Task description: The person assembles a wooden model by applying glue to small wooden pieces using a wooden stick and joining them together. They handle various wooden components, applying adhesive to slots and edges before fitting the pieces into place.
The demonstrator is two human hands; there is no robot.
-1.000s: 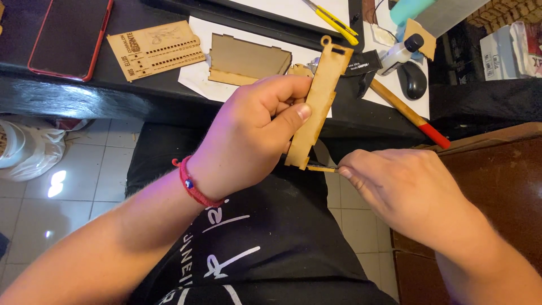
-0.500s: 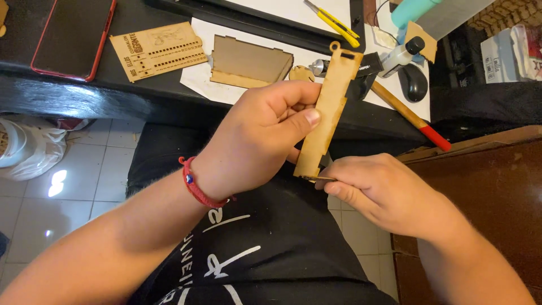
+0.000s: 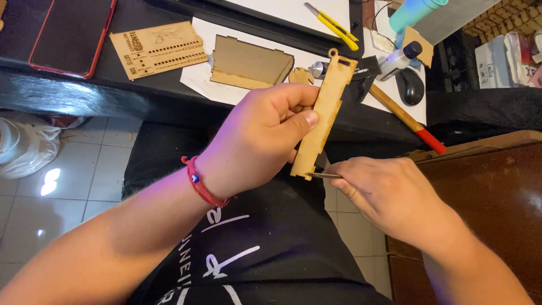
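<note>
My left hand (image 3: pixel 265 133), with a red bracelet on the wrist, grips a long thin laser-cut wooden strip (image 3: pixel 330 99) upright above my lap. The strip has a small loop at its top end and notches at the bottom. My right hand (image 3: pixel 389 197) pinches a small thin metal tool (image 3: pixel 323 175) whose tip touches the strip's lower end. What kind of tool it is cannot be made out; most of it is hidden in the fingers.
On the dark desk (image 3: pixel 84 96) lie a red-cased phone (image 3: pixel 70 34), a perforated wooden sheet (image 3: pixel 158 48), a flat wooden panel (image 3: pixel 251 62) on white paper, a yellow utility knife (image 3: pixel 330 21), a glue bottle (image 3: pixel 398 59), a computer mouse (image 3: pixel 410 86) and a red-tipped wooden handle (image 3: pixel 406 118). A brown cabinet (image 3: pixel 485 192) stands at right.
My left hand has lifted the strip slightly up and right. My right hand slid left along with it, keeping the tool's tip at the strip's bottom edge.
</note>
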